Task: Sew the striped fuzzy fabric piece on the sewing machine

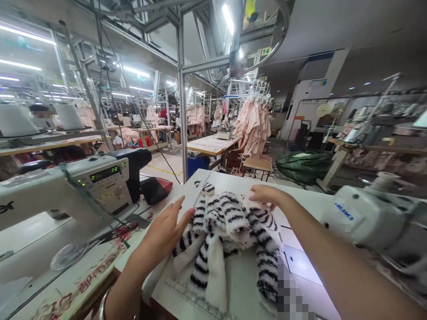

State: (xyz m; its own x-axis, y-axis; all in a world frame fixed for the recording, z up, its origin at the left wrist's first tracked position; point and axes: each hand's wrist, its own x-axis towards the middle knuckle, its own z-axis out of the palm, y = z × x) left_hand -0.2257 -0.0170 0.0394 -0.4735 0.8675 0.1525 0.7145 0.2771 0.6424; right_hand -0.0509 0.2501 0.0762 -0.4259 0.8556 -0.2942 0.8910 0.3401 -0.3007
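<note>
A loose pile of fluffy fabric pieces (230, 213), white with black stripes, lies on the white table in front of me. Several strips of it hang toward the near edge, some showing a plain white back. My left hand (168, 226) is open at the left side of the pile, thumb and fingers apart, holding nothing. At the far right of the pile, my right hand (265, 195) has its fingers curled together on a striped piece; its fingertips are partly hidden. A small striped scrap (207, 189) sits at the far left of the pile.
A sewing machine (100, 180) with a lit green display stands on the left, and another machine (356, 213) on the right. A ruler scale (190, 295) runs along the table's near edge. Beyond are a stool (256, 165), hanging pink garments (253, 122) and a green sack (302, 166).
</note>
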